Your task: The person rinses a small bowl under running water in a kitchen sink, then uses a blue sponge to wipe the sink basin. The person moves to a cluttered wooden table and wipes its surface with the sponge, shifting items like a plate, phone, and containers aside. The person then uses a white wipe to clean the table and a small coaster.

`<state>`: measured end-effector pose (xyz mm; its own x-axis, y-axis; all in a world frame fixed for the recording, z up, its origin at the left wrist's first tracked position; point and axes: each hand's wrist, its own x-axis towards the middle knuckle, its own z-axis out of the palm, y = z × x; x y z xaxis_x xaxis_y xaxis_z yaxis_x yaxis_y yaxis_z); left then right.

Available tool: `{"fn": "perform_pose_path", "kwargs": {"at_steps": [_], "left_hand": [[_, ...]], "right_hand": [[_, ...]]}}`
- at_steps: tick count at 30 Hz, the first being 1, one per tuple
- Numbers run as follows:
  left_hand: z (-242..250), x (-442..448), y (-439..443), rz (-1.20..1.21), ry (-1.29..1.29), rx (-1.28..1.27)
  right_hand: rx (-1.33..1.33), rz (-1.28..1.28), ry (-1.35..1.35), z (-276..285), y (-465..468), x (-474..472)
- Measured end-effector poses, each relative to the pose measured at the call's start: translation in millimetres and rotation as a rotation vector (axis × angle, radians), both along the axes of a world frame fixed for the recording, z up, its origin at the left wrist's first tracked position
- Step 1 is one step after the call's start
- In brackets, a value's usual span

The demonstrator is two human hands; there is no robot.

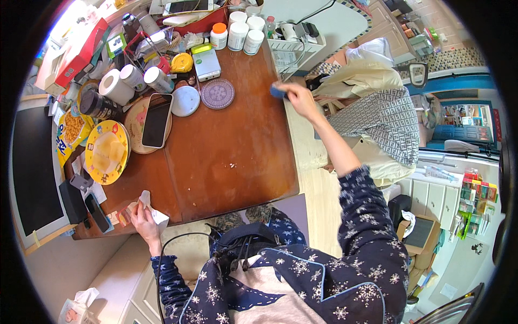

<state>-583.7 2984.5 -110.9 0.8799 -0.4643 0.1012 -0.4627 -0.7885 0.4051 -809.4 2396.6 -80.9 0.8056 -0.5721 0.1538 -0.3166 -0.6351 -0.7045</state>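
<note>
A small blue object [277, 92], blurred and possibly a cloth or sponge, is in my right hand [300, 101] at the right edge of the brown wooden table [238, 133]. My arm reaches far out to the right. Near the table's front left edge, my left hand [145, 227] grips a crumpled white tissue [161, 218], part of which sticks up past the fingertips. White crumbs [231, 165] lie on the tabletop between the hands. Beside my left hand is a small printed packet or card [124, 216], partly covered by it.
A yellow plate [107, 154], a smartphone [157, 120] on a round wooden board and two round coasters [217, 94] occupy the left side. White bottles [238, 36] crowd the far end. A fabric-draped chair [372, 117] stands beyond the right edge. A black cable [178, 235] crosses my left wrist.
</note>
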Motion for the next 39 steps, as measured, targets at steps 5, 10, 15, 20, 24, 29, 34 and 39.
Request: {"fn": "perform_pose_path", "kwargs": {"at_steps": [5,10,15,20,24,29,34,39], "left_hand": [[3,2,0,0.005,0.046,0.003],[0,1,1,0.024,0.029,0.006],[-1,-1,-1,0.064,0.024,0.042],[2,-1,-2,0.059,0.040,-0.001],[3,1,0,0.048,0.069,-0.003],[-2,4,2,0.061,0.073,0.001],[-6,3,4,0.016,-0.016,0.069],[1,3,-4,0.093,0.058,0.098]], "right_hand": [[-0.020,-0.157,0.055,-38,-30,36],[-0.051,-0.142,-0.035,-49,38,-30],[0.140,-0.118,0.129,-21,83,-82],[0.025,-0.070,-0.088,-10,-1,-11],[-0.086,-0.264,-0.035,-36,-51,58],[-0.101,-0.292,-0.062,-58,-11,23],[-0.107,-0.196,-0.024,-41,69,-60],[-0.097,-0.160,0.081,-13,154,-129]]}}
